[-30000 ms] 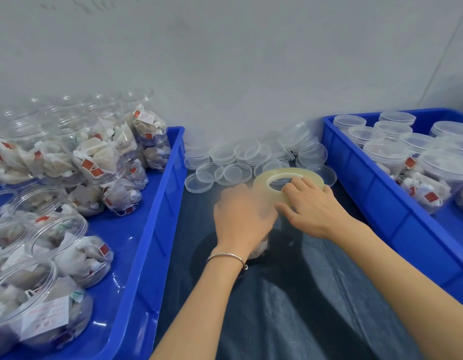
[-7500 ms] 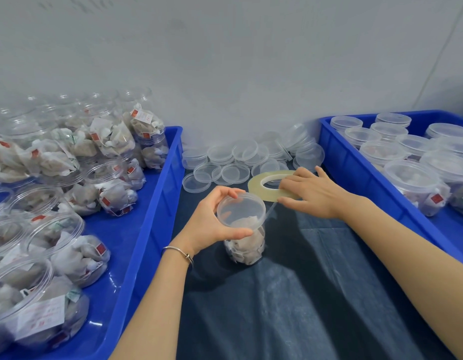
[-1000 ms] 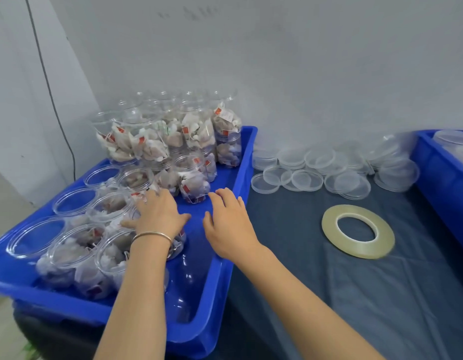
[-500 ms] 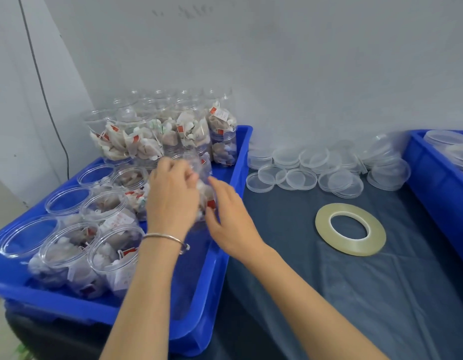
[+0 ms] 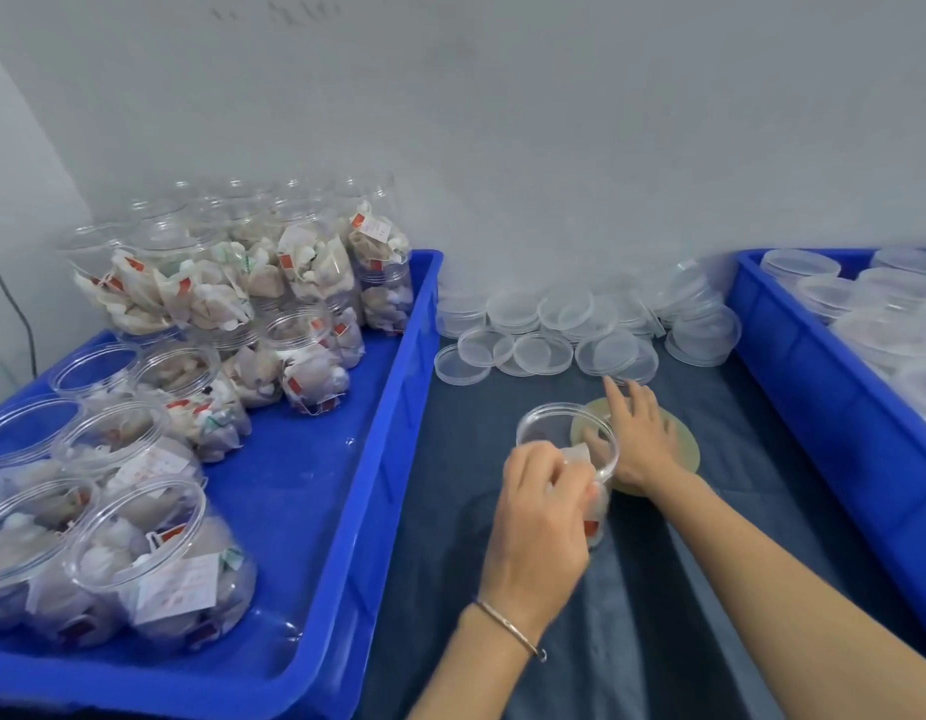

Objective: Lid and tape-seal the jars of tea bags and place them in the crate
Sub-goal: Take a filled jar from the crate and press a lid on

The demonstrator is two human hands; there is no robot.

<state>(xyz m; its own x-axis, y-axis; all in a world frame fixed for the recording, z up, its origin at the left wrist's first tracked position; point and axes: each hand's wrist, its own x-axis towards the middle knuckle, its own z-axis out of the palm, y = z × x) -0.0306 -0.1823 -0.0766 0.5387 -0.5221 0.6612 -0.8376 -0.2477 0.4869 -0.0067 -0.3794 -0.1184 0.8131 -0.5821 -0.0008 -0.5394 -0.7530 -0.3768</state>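
Head view, jar: an open jar [image 5: 567, 449] of tea bags is being stood upright on the dark-covered counter [image 5: 632, 615], about midway between its two blue crates; the mouth is pointing up and the long axis is running vertically.
Head view, left hand: the left hand [image 5: 541, 517] is being wrapped around the near side of the jar wall, fingers curled on it.
Head view, right hand: the right hand [image 5: 637, 439] is being laid, fingers fairly straight, on the tape roll [image 5: 681, 452] just behind the jar; whether the tape is being pinched cannot be told.
Head view, lids: loose clear lids [image 5: 554, 335] are being kept in a heap along the far edge of the counter.
Head view, crates: unlidded jars are being held in the left crate [image 5: 346, 459]; lidded ones are being collected in the right crate [image 5: 814, 376].
Handling: the jar is judged to be light, thin-walled and smooth, so it is likely to be flexing under a hard squeeze and sliding on the cloth.
Hold: it is best being gripped around the mid wall, below the rim, leaving the mouth free for a lid.
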